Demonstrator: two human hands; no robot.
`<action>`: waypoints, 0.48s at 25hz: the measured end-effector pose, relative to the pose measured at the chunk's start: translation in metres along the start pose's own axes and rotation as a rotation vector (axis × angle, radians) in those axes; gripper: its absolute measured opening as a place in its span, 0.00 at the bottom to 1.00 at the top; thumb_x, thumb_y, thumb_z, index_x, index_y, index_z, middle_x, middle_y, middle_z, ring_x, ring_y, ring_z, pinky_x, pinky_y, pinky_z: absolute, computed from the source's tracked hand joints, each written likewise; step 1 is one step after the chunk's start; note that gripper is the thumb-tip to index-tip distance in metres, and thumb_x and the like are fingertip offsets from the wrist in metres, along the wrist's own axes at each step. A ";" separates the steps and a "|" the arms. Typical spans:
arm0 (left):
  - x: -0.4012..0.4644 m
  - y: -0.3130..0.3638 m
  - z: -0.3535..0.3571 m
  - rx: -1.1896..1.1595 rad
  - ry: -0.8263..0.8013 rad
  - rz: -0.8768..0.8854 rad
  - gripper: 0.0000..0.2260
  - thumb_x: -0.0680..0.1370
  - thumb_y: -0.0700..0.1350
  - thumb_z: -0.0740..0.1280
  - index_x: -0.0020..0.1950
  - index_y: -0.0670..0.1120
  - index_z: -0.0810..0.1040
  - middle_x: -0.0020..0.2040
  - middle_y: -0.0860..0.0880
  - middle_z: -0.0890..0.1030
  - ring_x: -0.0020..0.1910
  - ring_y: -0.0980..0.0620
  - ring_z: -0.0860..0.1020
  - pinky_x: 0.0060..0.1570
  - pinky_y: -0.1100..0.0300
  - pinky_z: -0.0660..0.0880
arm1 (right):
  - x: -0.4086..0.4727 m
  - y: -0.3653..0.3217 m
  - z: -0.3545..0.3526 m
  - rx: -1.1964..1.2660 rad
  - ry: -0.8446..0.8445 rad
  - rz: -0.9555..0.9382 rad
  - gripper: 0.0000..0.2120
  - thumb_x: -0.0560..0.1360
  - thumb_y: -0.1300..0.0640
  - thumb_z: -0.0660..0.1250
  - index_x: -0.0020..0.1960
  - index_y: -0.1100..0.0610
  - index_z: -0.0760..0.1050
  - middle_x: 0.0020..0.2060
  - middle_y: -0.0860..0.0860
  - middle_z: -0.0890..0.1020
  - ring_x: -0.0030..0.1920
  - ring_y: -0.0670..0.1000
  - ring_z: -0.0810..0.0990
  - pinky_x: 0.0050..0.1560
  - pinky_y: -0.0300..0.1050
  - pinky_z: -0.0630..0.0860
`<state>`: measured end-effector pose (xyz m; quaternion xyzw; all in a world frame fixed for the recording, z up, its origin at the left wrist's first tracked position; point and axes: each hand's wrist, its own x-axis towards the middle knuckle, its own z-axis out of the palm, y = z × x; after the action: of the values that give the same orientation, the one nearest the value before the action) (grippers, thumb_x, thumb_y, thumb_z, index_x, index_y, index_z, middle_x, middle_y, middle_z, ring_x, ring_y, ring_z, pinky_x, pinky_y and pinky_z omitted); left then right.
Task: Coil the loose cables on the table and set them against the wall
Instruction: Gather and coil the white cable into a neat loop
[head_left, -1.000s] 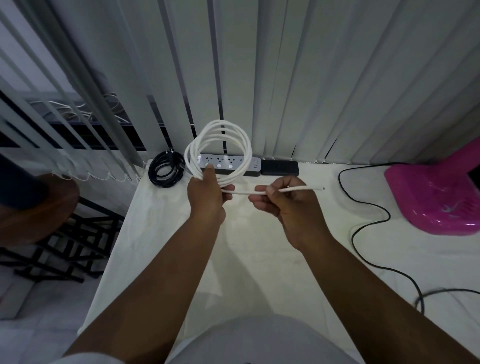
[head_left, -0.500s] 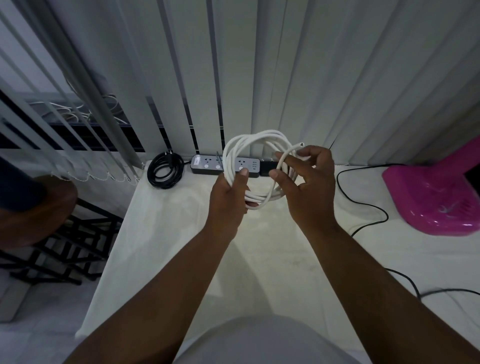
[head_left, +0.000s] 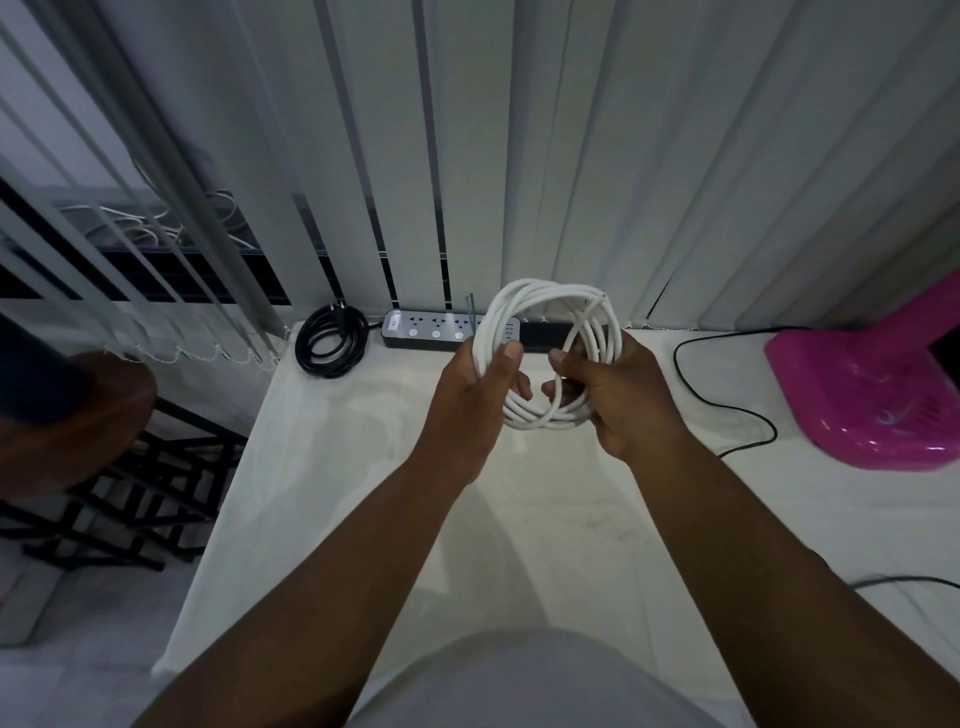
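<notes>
White table (head_left: 322, 467): both hands grip white cable coil (head_left: 524, 301), left (head_left: 470, 387), right (head_left: 618, 395).

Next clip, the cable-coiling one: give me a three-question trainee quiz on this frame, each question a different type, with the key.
1. True or false: the white cable coil lies flat on the table.
2. Which hand or hands grip the coil? A) left hand only B) right hand only C) both
3. Fill in: the black coiled cable lies to the ____ of the power strip, by the blinds.

Key
1. False: it is held up above the table.
2. C
3. left
</notes>
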<state>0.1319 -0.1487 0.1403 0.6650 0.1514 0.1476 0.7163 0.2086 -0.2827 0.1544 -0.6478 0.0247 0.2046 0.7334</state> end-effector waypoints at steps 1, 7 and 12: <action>0.000 0.000 0.002 0.004 -0.004 0.004 0.10 0.75 0.57 0.63 0.47 0.51 0.74 0.31 0.51 0.79 0.30 0.55 0.75 0.30 0.63 0.70 | -0.001 0.001 0.001 -0.022 0.029 -0.015 0.10 0.72 0.71 0.71 0.48 0.58 0.77 0.33 0.54 0.84 0.33 0.57 0.86 0.33 0.47 0.81; 0.000 -0.002 0.011 -0.057 0.017 -0.035 0.10 0.75 0.59 0.63 0.47 0.54 0.76 0.31 0.50 0.79 0.32 0.53 0.76 0.32 0.60 0.71 | 0.000 0.003 0.006 0.114 0.084 0.035 0.16 0.74 0.76 0.58 0.52 0.60 0.77 0.40 0.60 0.83 0.30 0.51 0.82 0.34 0.46 0.81; 0.008 -0.004 0.006 -0.238 0.125 -0.122 0.08 0.79 0.54 0.64 0.47 0.50 0.75 0.28 0.54 0.77 0.32 0.52 0.75 0.35 0.56 0.68 | -0.001 0.001 0.001 0.179 0.067 0.024 0.03 0.73 0.65 0.73 0.46 0.60 0.82 0.30 0.53 0.81 0.31 0.50 0.79 0.37 0.45 0.81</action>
<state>0.1413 -0.1509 0.1366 0.5542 0.2175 0.1617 0.7870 0.2074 -0.2815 0.1537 -0.5859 0.0750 0.1886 0.7845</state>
